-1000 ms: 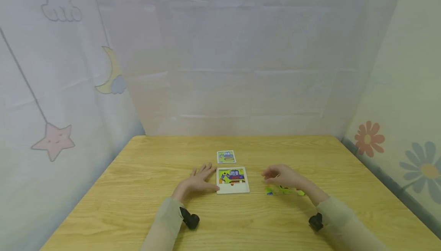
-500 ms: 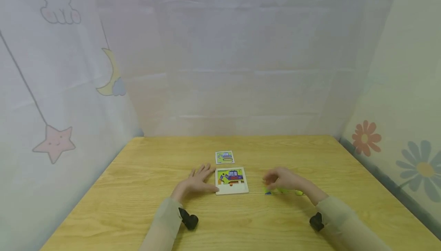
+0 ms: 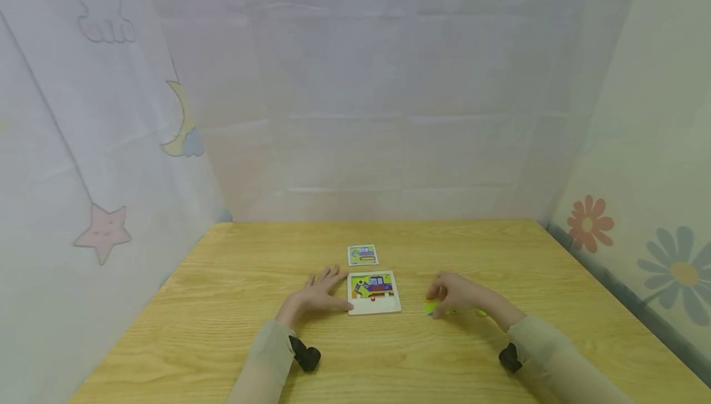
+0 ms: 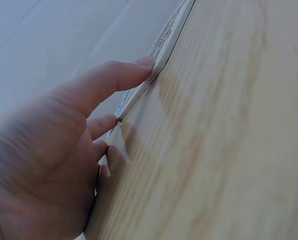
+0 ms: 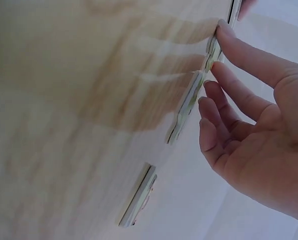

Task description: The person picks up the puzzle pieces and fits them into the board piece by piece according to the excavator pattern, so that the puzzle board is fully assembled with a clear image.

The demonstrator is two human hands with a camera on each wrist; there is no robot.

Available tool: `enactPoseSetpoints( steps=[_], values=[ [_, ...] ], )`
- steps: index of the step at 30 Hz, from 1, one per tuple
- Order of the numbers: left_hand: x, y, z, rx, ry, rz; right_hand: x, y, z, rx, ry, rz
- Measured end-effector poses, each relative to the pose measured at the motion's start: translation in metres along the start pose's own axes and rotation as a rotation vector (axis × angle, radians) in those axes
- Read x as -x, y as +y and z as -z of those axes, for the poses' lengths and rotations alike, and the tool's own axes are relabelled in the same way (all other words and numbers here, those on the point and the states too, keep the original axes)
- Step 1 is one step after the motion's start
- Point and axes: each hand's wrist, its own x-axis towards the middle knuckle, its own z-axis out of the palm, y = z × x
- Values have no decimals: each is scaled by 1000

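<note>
A white-framed puzzle board [image 3: 374, 307] lies on the table, its upper part filled with a blue and purple digger picture on green. My left hand [image 3: 315, 296] rests beside it with fingers spread along its left edge. In the left wrist view the thumb touches the corner of the frame. To the right of the board, my right hand [image 3: 458, 292] reaches down to a green puzzle piece [image 3: 429, 307]. The right wrist view shows thumb and index fingertips pinching that piece at its edges, while the other fingers curl loosely above the tabletop.
More flat puzzle pieces [image 5: 187, 107] lie under and beside the right hand, one lone piece [image 5: 139, 197] farther off. Behind the board lies a small picture card [image 3: 363, 256] showing a similar digger. The wooden table [image 3: 266, 367] ends at a wall hanging.
My right hand has lowered onto the green piece, its thumb and index finger closing in on it. The left hand stays at the board's edge.
</note>
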Motion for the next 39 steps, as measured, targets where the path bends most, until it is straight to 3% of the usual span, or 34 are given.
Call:
enactPoseSetpoints(
  steps=[11,20,28,33,39],
  values=[
    [1,1,-1,0,-3,3,-1,-1,-1,-31,0,-7],
    [-1,0,-2,-8,-1,-5,-1,-2,1,-31,85,-21],
    [1,1,-2,-4,-5,-10,-4,-6,6,-116,94,33],
    [0,1,0,-6,5,-4,-9,-14,5,-166,93,24],
    [-1,0,0,-4,5,-1,-18,-22,1,-157,101,56]
  ],
)
